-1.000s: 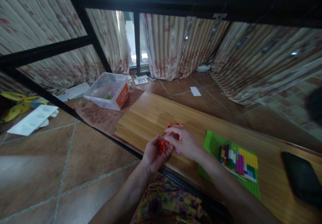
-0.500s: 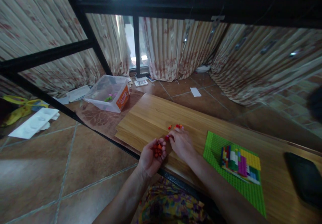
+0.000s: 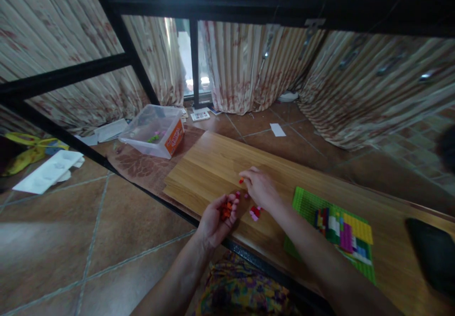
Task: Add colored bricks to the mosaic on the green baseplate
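Observation:
My left hand (image 3: 216, 219) is cupped palm up at the board's near edge, its fingers curled round several small orange-red toy bricks (image 3: 226, 210). Just to the right, my right hand (image 3: 261, 186) bends down over the wood with its fingertips together at a small orange brick (image 3: 241, 180). Loose pink bricks (image 3: 238, 194) lie between the two hands. Below my right wrist sits a little heap of red and pink bricks (image 3: 254, 212). The right forearm crosses in front of a green baseplate (image 3: 302, 200), which carries a block of many-coloured bricks (image 3: 346, 233).
The wooden board (image 3: 213, 152) has a dark phone-like slab (image 3: 431, 252) at its right. Beyond its left end stands a clear plastic bin (image 3: 152, 131) with some pieces inside. A black metal frame (image 3: 159, 207) runs along the near side. White packaging (image 3: 50, 171) lies on the tiled floor.
My right hand has lifted slightly off and shifted up and right, uncovering the red and pink heap near its wrist. My left hand stays nearly in place with its bricks.

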`<action>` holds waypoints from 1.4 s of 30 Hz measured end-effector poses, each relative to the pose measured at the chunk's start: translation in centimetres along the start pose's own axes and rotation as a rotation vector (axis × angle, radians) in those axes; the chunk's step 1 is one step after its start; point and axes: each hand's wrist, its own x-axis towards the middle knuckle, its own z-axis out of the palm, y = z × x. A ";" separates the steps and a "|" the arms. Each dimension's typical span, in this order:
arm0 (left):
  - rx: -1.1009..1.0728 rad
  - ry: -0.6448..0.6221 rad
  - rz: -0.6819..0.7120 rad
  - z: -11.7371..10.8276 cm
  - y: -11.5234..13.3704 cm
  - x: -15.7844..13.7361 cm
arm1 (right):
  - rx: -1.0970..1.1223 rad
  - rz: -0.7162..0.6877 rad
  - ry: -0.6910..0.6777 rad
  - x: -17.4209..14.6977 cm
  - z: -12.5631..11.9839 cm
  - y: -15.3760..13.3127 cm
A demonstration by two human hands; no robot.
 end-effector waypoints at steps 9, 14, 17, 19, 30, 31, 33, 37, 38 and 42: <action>0.070 -0.027 -0.026 0.2 0.0 -0.3 | -0.065 -0.116 -0.059 0.7 -0.1 0.7; 0.404 0.005 0.109 0.4 -0.8 -0.8 | 0.009 -0.133 -0.050 -4.0 -0.8 -1.0; 0.611 -0.041 0.127 0.1 -1.8 -1.2 | 0.112 -0.099 -0.028 -7.5 -0.1 -2.0; 0.713 -0.061 0.143 -0.2 -2.5 -1.4 | 0.154 -0.079 -0.007 -9.1 0.3 -2.5; 0.838 0.016 0.280 0.6 -2.9 0.1 | 0.881 0.318 0.246 -10.4 0.6 -0.5; 0.887 0.034 0.326 0.6 -2.8 0.5 | 0.963 0.381 0.276 -10.6 0.7 0.0; 0.920 0.047 0.364 0.4 -2.6 1.3 | 1.087 0.491 0.318 -10.8 1.0 1.2; 0.943 0.042 0.400 0.1 -2.5 2.6 | 0.871 0.503 0.356 -10.6 1.0 3.2; 0.950 0.041 0.410 0.0 -2.5 2.7 | 0.747 0.448 0.357 -10.4 0.9 3.6; 0.970 0.046 0.435 0.3 -2.5 2.4 | 0.400 0.199 0.280 -8.8 0.8 4.2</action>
